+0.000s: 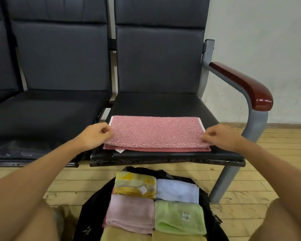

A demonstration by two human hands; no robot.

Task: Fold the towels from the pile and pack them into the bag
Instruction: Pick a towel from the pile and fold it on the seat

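A pink towel lies folded in half on the black seat of the right-hand chair, a white tag poking out at its front edge. My left hand pinches the towel's left end with curled fingers. My right hand pinches its right end the same way. Below, on the floor, an open black bag holds several folded towels: yellow, light blue, pale pink and green.
A dark red armrest on a grey metal frame stands at the chair's right side. More black seats adjoin on the left. Wooden plank floor surrounds the bag, and a white wall rises behind.
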